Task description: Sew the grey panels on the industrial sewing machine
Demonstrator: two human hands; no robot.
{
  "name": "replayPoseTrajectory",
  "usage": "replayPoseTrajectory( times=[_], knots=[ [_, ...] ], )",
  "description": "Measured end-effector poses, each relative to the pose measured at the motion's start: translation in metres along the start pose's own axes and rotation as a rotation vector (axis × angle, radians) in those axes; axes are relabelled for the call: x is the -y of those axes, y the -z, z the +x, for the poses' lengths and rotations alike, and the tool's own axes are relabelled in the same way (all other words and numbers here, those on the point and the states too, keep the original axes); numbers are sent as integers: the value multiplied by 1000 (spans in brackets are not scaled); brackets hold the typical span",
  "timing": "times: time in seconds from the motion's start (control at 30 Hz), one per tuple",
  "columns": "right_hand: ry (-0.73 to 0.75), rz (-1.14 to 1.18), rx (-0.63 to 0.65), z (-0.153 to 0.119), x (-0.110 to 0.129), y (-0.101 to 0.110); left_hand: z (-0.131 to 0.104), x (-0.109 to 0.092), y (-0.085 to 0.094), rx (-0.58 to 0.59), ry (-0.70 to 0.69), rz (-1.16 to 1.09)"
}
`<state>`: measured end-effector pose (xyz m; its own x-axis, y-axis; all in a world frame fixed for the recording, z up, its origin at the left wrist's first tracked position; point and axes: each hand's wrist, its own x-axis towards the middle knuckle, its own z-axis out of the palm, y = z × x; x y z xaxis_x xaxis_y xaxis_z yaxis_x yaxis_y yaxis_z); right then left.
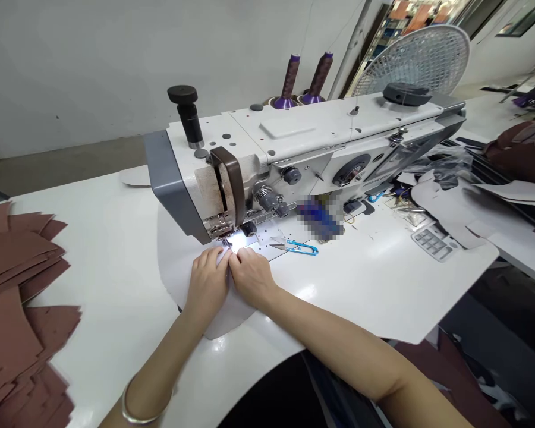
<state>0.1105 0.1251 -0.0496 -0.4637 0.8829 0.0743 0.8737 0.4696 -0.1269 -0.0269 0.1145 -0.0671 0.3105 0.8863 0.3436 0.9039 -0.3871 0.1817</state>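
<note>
Under the presser foot (226, 242) of a white sewing machine (232, 137) lies a pale sheet of material (178, 267) with a curved edge. My left hand (208, 279) is on the sheet just in front of the foot, fingers bent and thumb pressed against it. Close beside it, my right hand (252, 274) is closed with curled fingers at the sheet's edge; the two thumbs nearly meet. What the fingertips grip is partly hidden. Blue-handled thread snips (301, 246) rest on the machine bed, right of my right hand.
Stacks of brown cut pieces (22, 279) lie at the left. Two brown thread cones (289, 80) stand behind the machine, with a fan (414, 59) beyond. Pale cut pieces (446, 202) and a control panel (434, 242) are on the right.
</note>
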Motion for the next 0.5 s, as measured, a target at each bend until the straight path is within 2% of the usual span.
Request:
replayPoseTrajectory(
  times=[0.5],
  knots=[
    [37,-2,-19,11,2,-8,8,8,1,-13,-7,-33]
  ],
)
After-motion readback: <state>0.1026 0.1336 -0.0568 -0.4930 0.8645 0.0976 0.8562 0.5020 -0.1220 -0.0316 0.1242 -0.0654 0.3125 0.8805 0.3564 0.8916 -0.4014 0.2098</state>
